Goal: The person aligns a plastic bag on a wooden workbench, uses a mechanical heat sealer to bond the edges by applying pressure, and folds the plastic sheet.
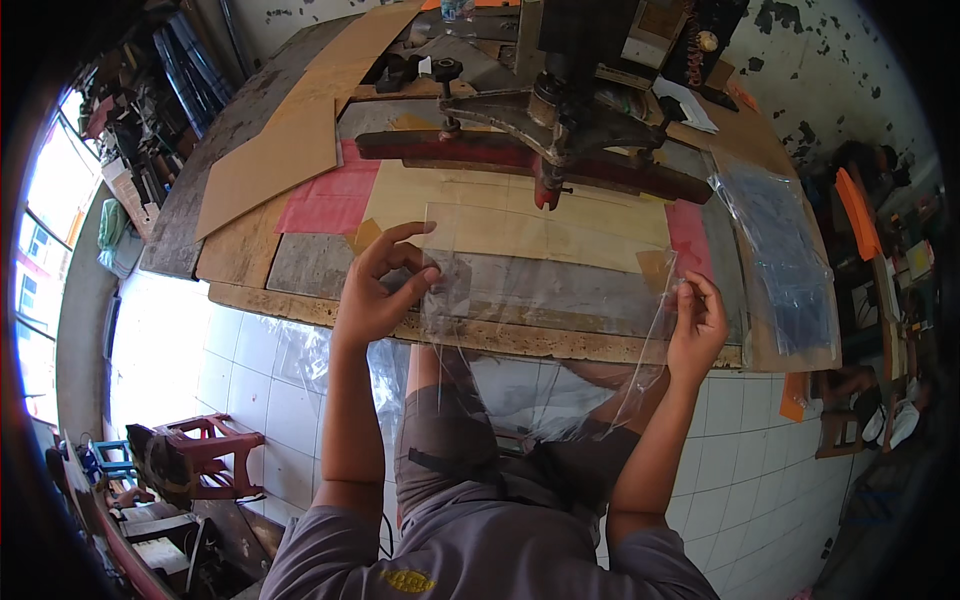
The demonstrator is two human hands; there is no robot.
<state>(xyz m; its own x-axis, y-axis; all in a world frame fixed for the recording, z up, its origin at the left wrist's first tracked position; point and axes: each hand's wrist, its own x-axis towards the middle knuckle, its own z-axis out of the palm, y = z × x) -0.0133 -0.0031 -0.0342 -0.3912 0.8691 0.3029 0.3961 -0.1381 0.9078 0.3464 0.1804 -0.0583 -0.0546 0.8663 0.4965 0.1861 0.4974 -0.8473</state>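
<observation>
The wooden workbench [300, 262] fills the upper middle of the view, and everything here is placed from it; bolted across its far half stands a heavy dark press machine [560, 120] with a red bar, its head hanging just above the boards; on the bench's left part lies a large sheet of brown cardboard [285, 140], with a red sheet [325, 200] beside it; on the bench's right end rests a stack of clear bags [785, 260] with a bluish cast; off the bench's left corner, down on the tiled floor, stands a red plastic stool [205, 450].

Over the bench's near edge a clear plastic sheet [545, 300] is held spread, its top lying across the boards and its lower part sagging toward the lap; the left hand [375, 290] pinches its left edge between thumb and forefinger, the other fingers raised; the right hand [697, 325] is closed on the right edge.

To do this well, I judge both pinches should stay level and the film taut; slack invites wrinkles.
</observation>
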